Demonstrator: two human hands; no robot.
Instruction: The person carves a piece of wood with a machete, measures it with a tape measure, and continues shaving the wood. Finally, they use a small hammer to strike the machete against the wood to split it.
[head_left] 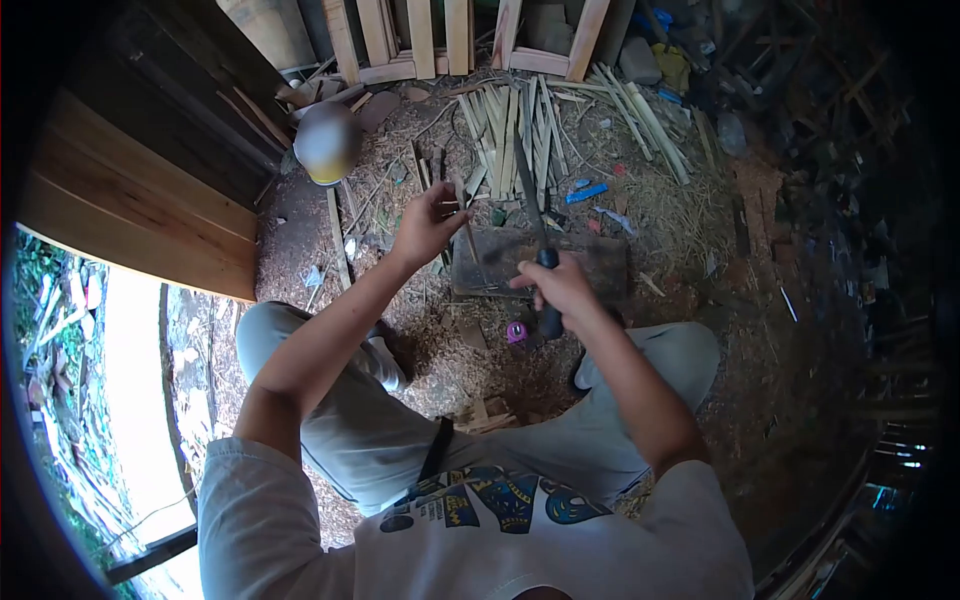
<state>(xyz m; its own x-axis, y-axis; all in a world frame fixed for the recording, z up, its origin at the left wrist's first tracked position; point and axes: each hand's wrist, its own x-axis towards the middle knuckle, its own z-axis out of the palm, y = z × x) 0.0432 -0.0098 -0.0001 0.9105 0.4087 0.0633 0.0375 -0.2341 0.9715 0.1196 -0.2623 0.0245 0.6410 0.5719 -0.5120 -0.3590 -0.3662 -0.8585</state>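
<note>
My left hand (pixel 430 225) is closed on a thin wooden strip (pixel 472 243), whose lower end points down at a flat wooden block (pixel 590 265) on the ground. In my right hand (pixel 562 285) is the black handle of a long-bladed knife (pixel 528 185); the blade points up and away from me, over the block. My right index finger stretches toward the left. Beyond the block lies a pile of split wooden strips (pixel 495 135).
A white and yellow bucket (pixel 327 143) stands at the upper left. A pink tape measure (pixel 516 332) lies between my legs, and a blue object (pixel 587 193) beyond the block. Wooden frames (pixel 423 40) stand at the back. Shavings cover the ground.
</note>
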